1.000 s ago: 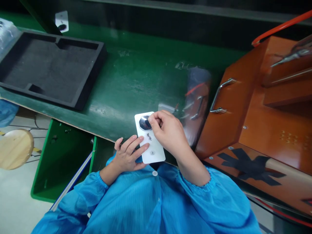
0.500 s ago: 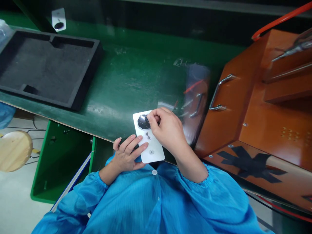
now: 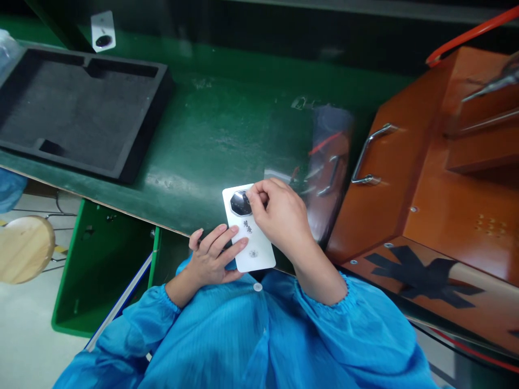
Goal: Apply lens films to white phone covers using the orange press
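Observation:
A white phone [image 3: 259, 246] lies back side up at the table's front edge, slightly slanted. Its back carries a dark octagonal camera block [image 3: 239, 203], dark lettering and a small round mark. My left hand [image 3: 217, 254] grips the phone's left side, fingers resting across the back and thumb near the lower edge. At the camera block's right rim, the thumb and forefinger of my right hand [image 3: 279, 210] are pinched together. Whatever is between those fingertips, if anything, cannot be made out.
Left on the green table [image 3: 203, 140] is a black foam tray [image 3: 141, 124], with another white phone [image 3: 104, 27] behind it. Clear plastic film [image 3: 330, 146] lies beside an orange box [image 3: 389, 178] with a metal handle. Below are a green bin [image 3: 101, 270] and a round stool [image 3: 26, 248].
The view has shifted slightly, so the surroundings sit a little differently. Both hands keep almost the same place on the phone, the right still pinched at the camera block.

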